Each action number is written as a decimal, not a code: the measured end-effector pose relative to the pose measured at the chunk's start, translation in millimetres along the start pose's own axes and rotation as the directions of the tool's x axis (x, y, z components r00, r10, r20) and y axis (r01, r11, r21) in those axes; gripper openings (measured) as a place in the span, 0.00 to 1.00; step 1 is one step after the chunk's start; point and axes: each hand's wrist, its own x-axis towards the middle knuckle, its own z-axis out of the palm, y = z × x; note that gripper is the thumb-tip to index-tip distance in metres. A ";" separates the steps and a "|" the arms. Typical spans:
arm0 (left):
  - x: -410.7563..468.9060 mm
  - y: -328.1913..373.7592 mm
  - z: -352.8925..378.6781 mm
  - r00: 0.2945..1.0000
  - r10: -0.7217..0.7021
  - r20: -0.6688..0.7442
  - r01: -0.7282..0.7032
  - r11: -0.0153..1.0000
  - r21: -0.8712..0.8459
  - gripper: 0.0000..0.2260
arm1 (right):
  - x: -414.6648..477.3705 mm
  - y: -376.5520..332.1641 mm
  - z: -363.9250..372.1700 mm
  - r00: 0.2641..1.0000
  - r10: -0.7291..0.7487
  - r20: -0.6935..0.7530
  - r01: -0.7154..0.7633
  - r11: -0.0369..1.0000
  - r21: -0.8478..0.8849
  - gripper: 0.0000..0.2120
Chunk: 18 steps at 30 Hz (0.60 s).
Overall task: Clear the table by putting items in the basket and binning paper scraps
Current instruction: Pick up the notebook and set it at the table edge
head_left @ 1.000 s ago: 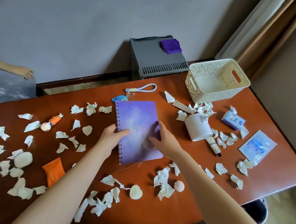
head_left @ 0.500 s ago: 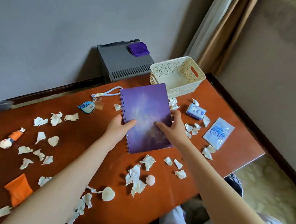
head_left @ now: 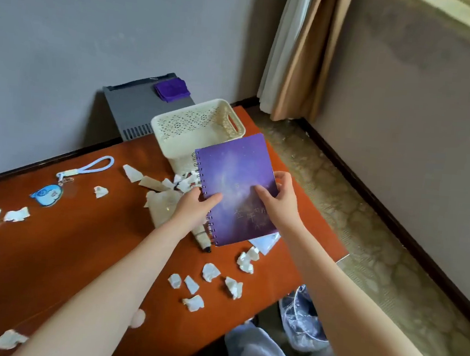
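Observation:
A purple spiral notebook (head_left: 236, 178) is held above the red-brown table (head_left: 63, 247), just in front of the cream perforated basket (head_left: 193, 122). My left hand (head_left: 195, 207) grips its spiral edge, thumb on the cover. My right hand (head_left: 279, 202) holds its right edge, thumb on the cover. White paper scraps (head_left: 210, 271) lie scattered over the table. A bin lined with a clear bag (head_left: 305, 319) stands on the floor below the table's right edge.
A blue keychain with a light-blue strap (head_left: 47, 194) lies at the table's back left. A white cup (head_left: 162, 208) and a tube (head_left: 203, 239) sit partly hidden under my left hand. A grey box with a purple cloth (head_left: 172, 88) stands behind the basket.
Both hands have lifted the notebook off the table and carried it right, toward the basket. The view has swung to the right, bringing the floor and bin into sight.

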 end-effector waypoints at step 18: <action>22.4 1.6 179.1 0.861 0.047 0.507 -0.481 0.403 0.779 0.25 | 53.6 85.5 -167.2 0.961 0.154 -0.228 -0.200 0.960 -0.194 0.16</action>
